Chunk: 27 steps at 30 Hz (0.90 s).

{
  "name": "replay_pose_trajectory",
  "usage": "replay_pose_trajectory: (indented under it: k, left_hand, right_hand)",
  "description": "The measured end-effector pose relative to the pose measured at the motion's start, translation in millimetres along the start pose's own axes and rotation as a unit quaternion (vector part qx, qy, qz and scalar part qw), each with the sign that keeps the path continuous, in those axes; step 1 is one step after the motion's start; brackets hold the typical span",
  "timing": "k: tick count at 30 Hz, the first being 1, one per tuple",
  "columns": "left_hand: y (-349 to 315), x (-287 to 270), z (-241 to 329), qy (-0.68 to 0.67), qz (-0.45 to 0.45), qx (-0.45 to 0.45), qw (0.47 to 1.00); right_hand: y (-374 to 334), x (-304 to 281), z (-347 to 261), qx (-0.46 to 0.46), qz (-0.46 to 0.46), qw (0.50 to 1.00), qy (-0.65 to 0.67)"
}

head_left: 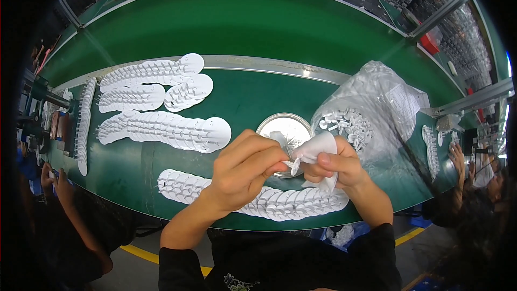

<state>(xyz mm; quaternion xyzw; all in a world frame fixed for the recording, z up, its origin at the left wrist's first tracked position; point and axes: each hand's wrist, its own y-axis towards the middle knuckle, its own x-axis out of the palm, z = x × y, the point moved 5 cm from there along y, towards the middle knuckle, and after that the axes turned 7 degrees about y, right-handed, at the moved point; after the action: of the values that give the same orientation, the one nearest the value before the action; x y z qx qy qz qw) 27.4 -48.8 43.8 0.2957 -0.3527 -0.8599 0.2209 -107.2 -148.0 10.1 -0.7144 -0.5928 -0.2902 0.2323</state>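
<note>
My right hand (344, 166) grips a thin white disc (323, 144), tilted up over the near part of the table. Against it my left hand (245, 167) pinches a small white plastic piece (293, 166) between thumb and forefinger; its exact shape is partly hidden by the fingers. Just behind both hands sits a round metal tin (279, 120) with small shiny bits in it. Beneath my hands runs an overlapping row of white discs with raised fittings (280, 206). To the right, a clear plastic bag (377, 94) lies open, spilling small white plastic pieces (347, 125).
More overlapping rows of white discs (161, 129) cover the left of the green table (245, 91). One row (86, 126) stands along the left side. A metal ledge (269, 64) and green panel (242, 21) bound the back. Other people work at both sides, a hand (458, 157) showing right.
</note>
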Motion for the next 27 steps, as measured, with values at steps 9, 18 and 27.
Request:
replay_pose_trajectory:
  k: [9, 18, 27]
  left_hand:
    - [0.4, 1.8, 0.3, -0.022, -0.019, -0.005, 1.0]
    - [-1.8, 3.3, -0.3, -0.042, -0.049, -0.019, 0.998]
    - [-3.2, 6.2, -2.4, -0.068, -0.088, -0.053, 0.992]
  right_hand:
    - [-0.3, 0.6, -3.3, -0.006, 0.0, 1.0, -0.019]
    - [0.3, 0.6, -5.3, -0.011, -0.005, 0.999, -0.036]
    - [-0.7, -1.8, -7.6, -0.003, 0.003, 0.998, -0.069]
